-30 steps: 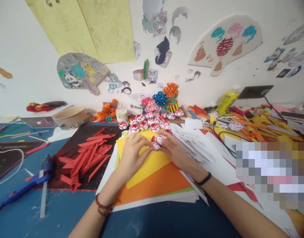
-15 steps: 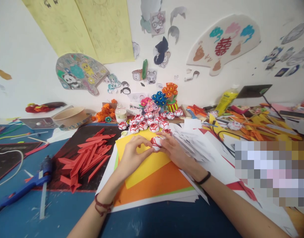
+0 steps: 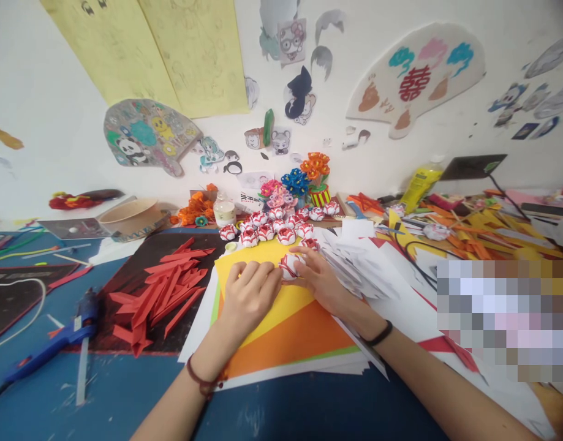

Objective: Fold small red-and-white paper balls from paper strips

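Note:
A white paper flower with red edges [image 3: 290, 266] is held above the yellow sheet [image 3: 244, 306], in the fingers of my right hand [image 3: 324, 278]. My left hand [image 3: 251, 294] is curled with its knuckles up, its index side against the flower's left edge. The fingertips and thumb of that hand are hidden, so whatever they pinch does not show. Just beyond my hands stands a cluster of similar red-and-white paper flowers [image 3: 265, 232]. Under the yellow paper lies an orange sheet [image 3: 290, 346].
Left of the papers, folded red paper strips [image 3: 164, 291] lie piled on a dark mat [image 3: 109, 331]. A blue glue gun [image 3: 74, 334] rests farther left. White sheets [image 3: 396, 306] and a black cable [image 3: 412, 260] are at right. A small glass jar [image 3: 225, 211] stands behind.
My left hand has turned over from an open-looking pinch to a curled fist with knuckles up beside the flower. My right hand keeps its hold on the flower, almost in place.

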The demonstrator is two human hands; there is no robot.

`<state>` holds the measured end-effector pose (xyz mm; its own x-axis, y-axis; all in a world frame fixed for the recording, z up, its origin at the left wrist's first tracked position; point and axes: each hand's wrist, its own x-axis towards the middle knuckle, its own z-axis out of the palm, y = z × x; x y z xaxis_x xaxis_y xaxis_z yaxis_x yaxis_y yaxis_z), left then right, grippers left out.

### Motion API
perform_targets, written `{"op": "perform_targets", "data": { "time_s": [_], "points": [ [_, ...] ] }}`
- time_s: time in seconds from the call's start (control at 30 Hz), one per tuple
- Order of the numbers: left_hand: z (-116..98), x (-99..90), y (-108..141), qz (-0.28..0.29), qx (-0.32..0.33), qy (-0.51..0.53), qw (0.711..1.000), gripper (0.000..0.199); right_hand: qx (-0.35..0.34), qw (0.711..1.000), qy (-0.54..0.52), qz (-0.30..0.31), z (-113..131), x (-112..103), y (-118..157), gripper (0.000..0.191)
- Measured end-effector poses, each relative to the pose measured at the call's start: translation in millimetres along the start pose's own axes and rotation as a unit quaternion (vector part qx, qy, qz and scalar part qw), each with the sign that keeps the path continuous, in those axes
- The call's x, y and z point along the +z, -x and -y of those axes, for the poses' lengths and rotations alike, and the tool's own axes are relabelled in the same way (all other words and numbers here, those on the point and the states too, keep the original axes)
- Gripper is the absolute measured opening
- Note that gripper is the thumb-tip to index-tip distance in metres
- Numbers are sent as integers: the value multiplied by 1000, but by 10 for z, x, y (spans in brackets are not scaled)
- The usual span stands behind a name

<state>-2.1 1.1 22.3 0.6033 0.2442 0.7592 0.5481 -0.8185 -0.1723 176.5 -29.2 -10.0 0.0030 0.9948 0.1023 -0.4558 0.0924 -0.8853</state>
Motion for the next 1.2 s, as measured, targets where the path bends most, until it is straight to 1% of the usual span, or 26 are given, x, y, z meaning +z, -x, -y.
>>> {"op": "perform_targets", "data": {
  "time_s": [0.07, 0.1, 0.13, 0.17, 0.23, 0.3, 0.33, 0.37, 0.4, 0.5, 0.57, 0.63, 0.7, 0.8, 0.9, 0.97, 1.0, 1.07, 1.13, 1.2],
  "points": [
    [3, -2, -28, 4, -66, 83, 994, 5, 1, 1000, -4, 0, 8, -8, -1, 39],
    [14, -4, -48, 13, -112, 146, 983, 6, 1, 1000, -6, 1, 14, -16, -2, 40],
    [30, -5, -68, 28, -162, 216, 962, 9, 2, 1000, -7, 4, 19, -25, -3, 41],
    [49, -3, -85, 50, -211, 286, 933, 12, 4, 1000, -8, 8, 23, -32, -3, 42],
    [87, 5, -106, 103, -294, 401, 861, 20, 8, 1000, -12, 23, 28, -43, -3, 44],
    [112, 14, -111, 148, -340, 479, 795, 26, 9, 999, -15, 36, 31, -44, -1, 46],
    [117, 16, -111, 164, -349, 503, 774, 29, 9, 999, -15, 39, 33, -41, 0, 46],
    [118, 16, -110, 173, -349, 516, 762, 30, 11, 999, -15, 39, 36, -37, 2, 46],
    [116, 15, -109, 174, -346, 519, 762, 30, 13, 999, -15, 38, 41, -32, 3, 47],
    [108, 16, -107, 149, -329, 491, 793, 23, 17, 999, -14, 31, 57, -21, 4, 48],
    [106, 28, -100, 130, -323, 480, 805, 19, 15, 999, -10, 28, 62, -23, 2, 48],
    [103, 42, -92, 130, -323, 475, 808, 18, 9, 1000, -1, 27, 58, -29, 0, 47],
    [89, 44, -88, 138, -321, 456, 818, 18, -2, 1000, 5, 24, 49, -31, 1, 45],
    [26, 12, -92, 134, -293, 417, 850, 19, -16, 1000, 4, 16, 41, -19, 8, 42],
    [-69, -30, -99, 118, -255, 368, 886, 19, -9, 1000, -12, 13, 37, -4, 12, 42],
    [-110, -45, -105, 103, -244, 335, 904, 19, -2, 999, -26, 18, 33, -5, 10, 42],
    [-114, -48, -109, 98, -243, 328, 908, 19, -1, 999, -32, 23, 31, -9, 9, 42],
    [-84, -47, -118, 92, -252, 343, 900, 19, -1, 999, -42, 34, 28, -22, 6, 43],
    [-18, -41, -126, 88, -278, 380, 878, 18, 1, 998, -47, 44, 27, -34, 3, 45],
    [52, -35, -129, 89, -294, 403, 862, 19, 3, 998, -48, 51, 29, -41, 2, 48]
  ]
}}
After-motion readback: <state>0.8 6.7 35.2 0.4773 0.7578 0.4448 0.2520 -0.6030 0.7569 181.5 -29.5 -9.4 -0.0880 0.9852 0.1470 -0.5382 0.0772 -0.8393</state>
